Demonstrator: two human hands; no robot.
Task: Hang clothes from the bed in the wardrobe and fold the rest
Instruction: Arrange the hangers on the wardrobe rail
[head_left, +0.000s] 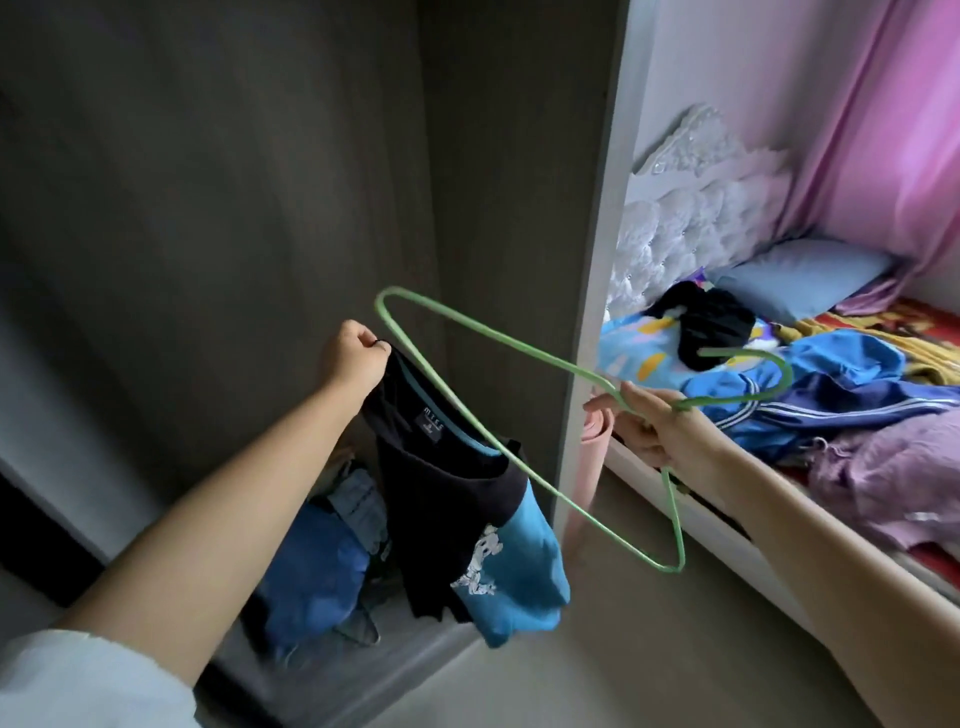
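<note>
Two hands up in front of the open wardrobe (260, 182) — the left hand (353, 358) is curled tight, pinching the collar of a black-and-blue shirt (467, 519) that hangs below it. The right hand (649, 421) grips a green hanger (467, 400) at its neck, one arm of it passing through the shirt's collar — more clothes (831, 389) lie heaped on the bed (727, 530) to the right.
</note>
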